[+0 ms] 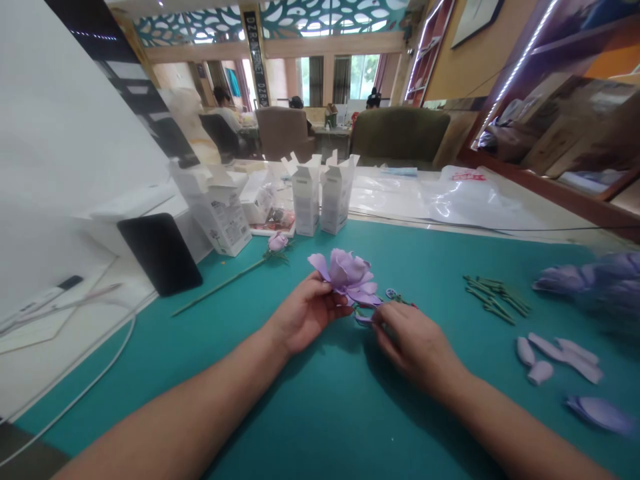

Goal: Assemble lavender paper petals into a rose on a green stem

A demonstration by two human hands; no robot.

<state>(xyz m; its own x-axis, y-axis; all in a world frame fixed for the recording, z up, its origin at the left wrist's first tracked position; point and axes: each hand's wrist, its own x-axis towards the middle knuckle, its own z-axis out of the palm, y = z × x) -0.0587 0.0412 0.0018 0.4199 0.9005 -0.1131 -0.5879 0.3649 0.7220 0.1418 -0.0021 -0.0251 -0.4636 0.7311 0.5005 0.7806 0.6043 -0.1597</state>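
Teal mat point(300, 413): left hand point(305, 313) grip grasps purple flower point(347, 273) (petals above); right hand point(413, 343) pinches its base.

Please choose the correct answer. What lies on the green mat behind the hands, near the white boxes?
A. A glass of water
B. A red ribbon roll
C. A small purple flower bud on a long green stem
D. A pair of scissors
C: a small purple bud on a long green stem lies on the green mat by the white boxes, beyond the left hand holding the purple flower.
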